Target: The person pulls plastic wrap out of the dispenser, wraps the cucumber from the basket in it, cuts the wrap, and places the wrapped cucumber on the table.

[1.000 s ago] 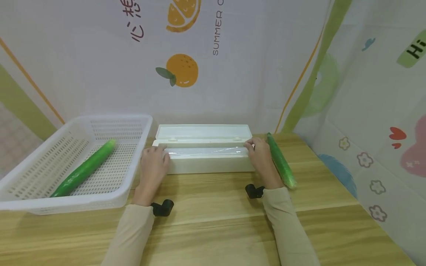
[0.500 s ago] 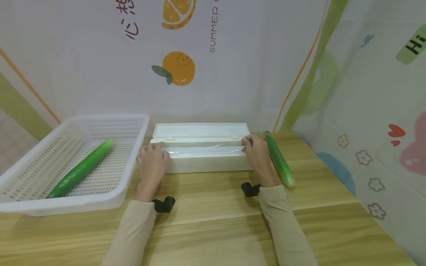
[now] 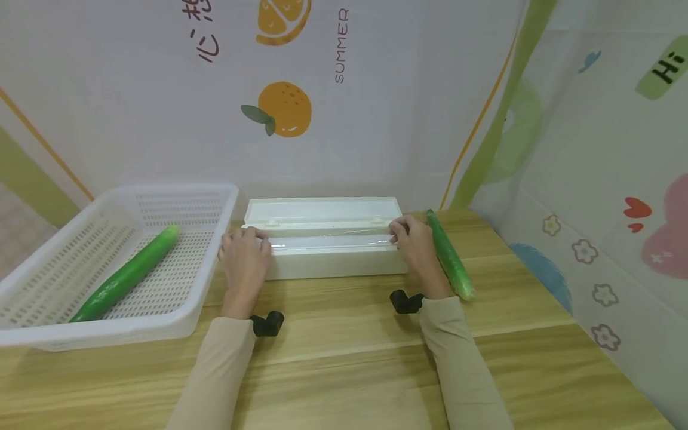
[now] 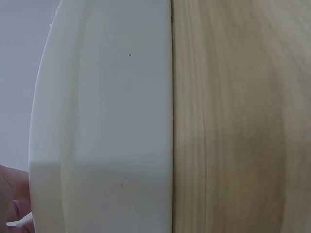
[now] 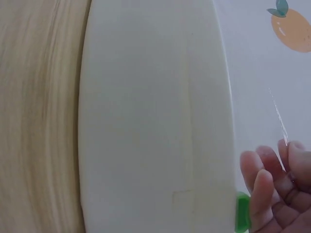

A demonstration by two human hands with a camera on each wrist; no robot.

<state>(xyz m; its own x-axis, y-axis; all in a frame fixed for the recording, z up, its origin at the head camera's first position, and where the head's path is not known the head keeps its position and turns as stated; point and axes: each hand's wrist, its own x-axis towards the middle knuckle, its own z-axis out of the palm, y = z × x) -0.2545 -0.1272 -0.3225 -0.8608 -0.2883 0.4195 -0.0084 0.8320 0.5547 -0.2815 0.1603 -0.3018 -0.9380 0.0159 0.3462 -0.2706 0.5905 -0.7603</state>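
Observation:
A long white cling film box stands on the wooden table with its lid tipped back. Clear cling film lies across the opening, its loose edge raised at the right. My right hand pinches that edge between thumb and forefinger; the other fingers are loosely curled in the right wrist view. At the box's left end, my left hand has curled fingers at the film's other end; its fingertips are mostly hidden. A green tab shows at the box edge beside the right fingers.
A white perforated basket on the left holds a cucumber. Another cucumber, with a shiny film-like surface, lies just right of the right hand. A printed cloth hangs close behind the box.
The film's loose edge has risen from the box front, mostly on the right. Both hands have shifted slightly, keeping to the box's ends. The view has drifted a little.

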